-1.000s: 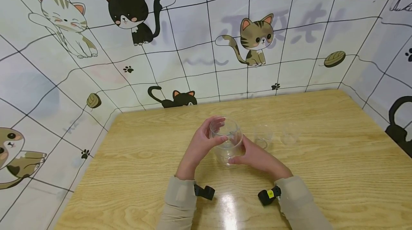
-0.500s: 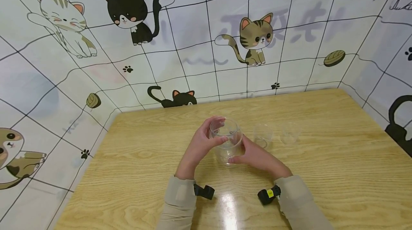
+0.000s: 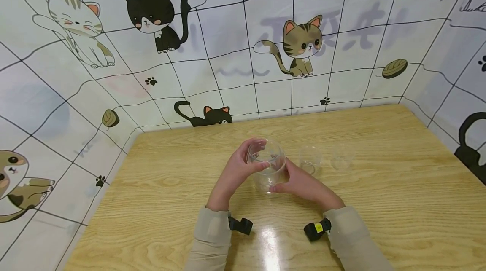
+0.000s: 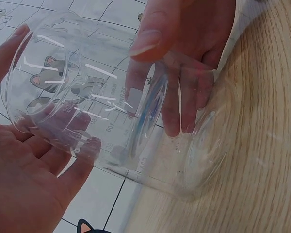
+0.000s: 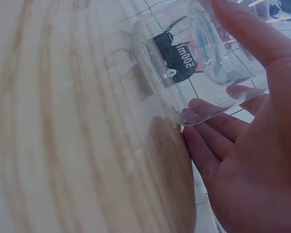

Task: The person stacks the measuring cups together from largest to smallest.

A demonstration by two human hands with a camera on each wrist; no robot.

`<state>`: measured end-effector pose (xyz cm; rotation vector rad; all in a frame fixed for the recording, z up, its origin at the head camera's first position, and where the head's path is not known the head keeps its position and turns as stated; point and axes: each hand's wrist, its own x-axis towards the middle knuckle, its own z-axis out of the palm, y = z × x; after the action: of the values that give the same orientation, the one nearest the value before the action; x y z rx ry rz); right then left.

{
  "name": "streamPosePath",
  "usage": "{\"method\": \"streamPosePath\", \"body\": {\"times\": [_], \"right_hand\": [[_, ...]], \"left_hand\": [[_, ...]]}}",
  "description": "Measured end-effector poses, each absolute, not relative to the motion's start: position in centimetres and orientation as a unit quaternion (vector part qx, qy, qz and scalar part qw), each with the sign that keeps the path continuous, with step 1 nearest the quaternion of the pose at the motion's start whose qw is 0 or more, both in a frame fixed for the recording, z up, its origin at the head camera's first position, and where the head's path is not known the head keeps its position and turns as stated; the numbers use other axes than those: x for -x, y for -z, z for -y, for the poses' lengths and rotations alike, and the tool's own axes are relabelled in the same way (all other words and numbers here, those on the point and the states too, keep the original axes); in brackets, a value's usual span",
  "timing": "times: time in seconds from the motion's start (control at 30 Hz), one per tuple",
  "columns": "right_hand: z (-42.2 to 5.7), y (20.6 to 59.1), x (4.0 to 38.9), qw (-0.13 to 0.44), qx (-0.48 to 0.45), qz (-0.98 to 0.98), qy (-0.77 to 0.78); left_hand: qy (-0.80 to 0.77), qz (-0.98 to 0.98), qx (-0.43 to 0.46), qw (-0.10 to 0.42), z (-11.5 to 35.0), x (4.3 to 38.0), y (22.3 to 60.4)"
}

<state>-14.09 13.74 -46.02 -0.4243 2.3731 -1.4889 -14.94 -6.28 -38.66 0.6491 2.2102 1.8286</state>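
Two clear glass beakers stand one in the other at the middle of the table. The inner beaker bears white volume marks, and its lower end sits inside the outer beaker. In the right wrist view, "500ml" reads mirrored on the outer beaker. My left hand grips the inner beaker near its rim, thumb in front and fingers round the far side. Lower down, my right hand holds the outer beaker between thumb and fingers. Its base is right at the wooden table top.
Two smaller clear glass vessels, a nearer one and a farther one, stand right of the beakers on the wooden table. A wall sheet printed with cats borders the table's back and sides.
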Motion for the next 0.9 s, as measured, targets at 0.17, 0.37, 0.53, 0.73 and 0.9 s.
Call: {"method": "streamPosePath", "body": {"times": [0.17,0.37,0.53,0.73,0.9], "right_hand": [[-13.77,46.00,14.06,0.157,0.140,-0.830,0.516],[-13.82,46.14,14.16,0.159,0.140,-0.833,0.511],[-13.80,46.01,14.09,0.156,0.142,-0.832,0.514],[-13.81,45.98,14.03,0.152,0.142,-0.836,0.508],[-13.78,45.99,14.00,0.152,0.144,-0.834,0.511]], "left_hand": [[-0.622,-0.745,-0.219,0.102,6.36,14.94,38.77],[-0.620,-0.745,-0.225,0.106,6.47,14.96,38.80],[-0.619,-0.743,-0.228,0.110,6.45,15.03,38.89],[-0.622,-0.743,-0.223,0.108,6.39,15.04,38.96],[-0.619,-0.744,-0.225,0.110,6.41,15.07,39.06]]}}
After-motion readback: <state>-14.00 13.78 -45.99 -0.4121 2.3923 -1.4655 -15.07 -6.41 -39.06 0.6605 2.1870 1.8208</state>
